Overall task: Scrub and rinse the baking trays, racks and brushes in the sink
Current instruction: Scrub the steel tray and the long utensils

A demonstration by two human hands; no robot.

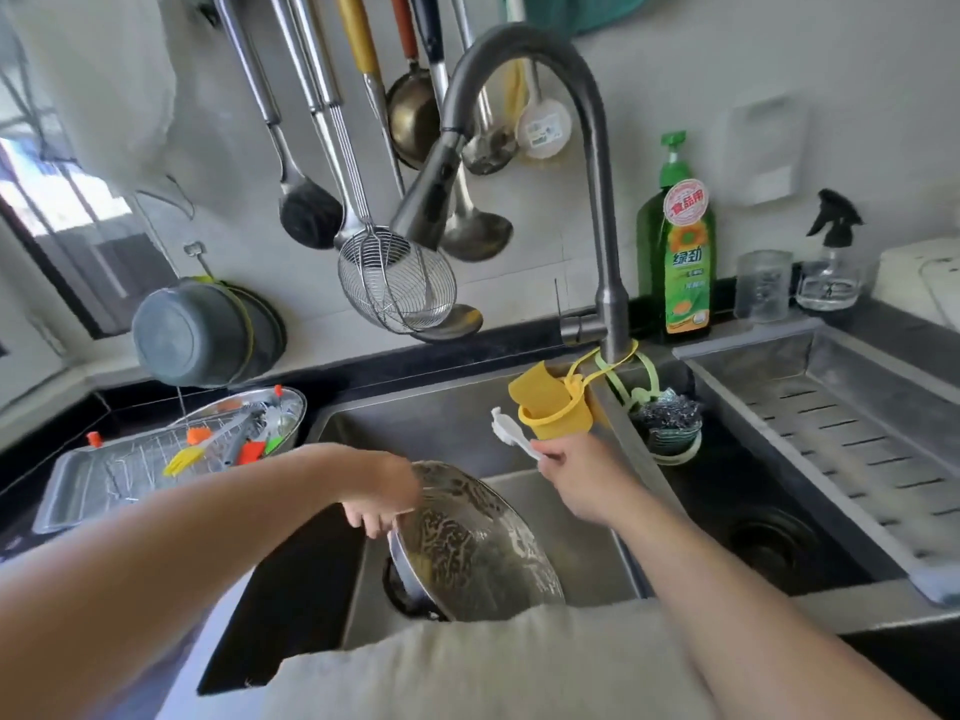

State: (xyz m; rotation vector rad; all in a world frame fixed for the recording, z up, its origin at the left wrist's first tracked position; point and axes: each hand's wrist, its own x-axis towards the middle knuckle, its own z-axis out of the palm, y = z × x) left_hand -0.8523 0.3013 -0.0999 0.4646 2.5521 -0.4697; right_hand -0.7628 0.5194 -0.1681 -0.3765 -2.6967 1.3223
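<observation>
Nearest, the left hand (382, 511) grips the rim of a tilted, soapy steel bowl (470, 543) in the sink (441, 423), likely stiff, light, slippery; the right hand (576, 472) pinches a white brush (511, 433).

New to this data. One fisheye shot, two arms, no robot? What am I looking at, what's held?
There is no robot. A person wears one wide-angle camera on the head, looking down at their own arms over a kitchen sink. The left hand grips the rim of a soapy metal bowl tilted in the basin. The right hand holds a white brush by its handle, next to a yellow holder hung from the faucet. On the counter to the left, a baking tray carries a wire rack and silicone brushes. A green soap bottle stands behind the sink.
</observation>
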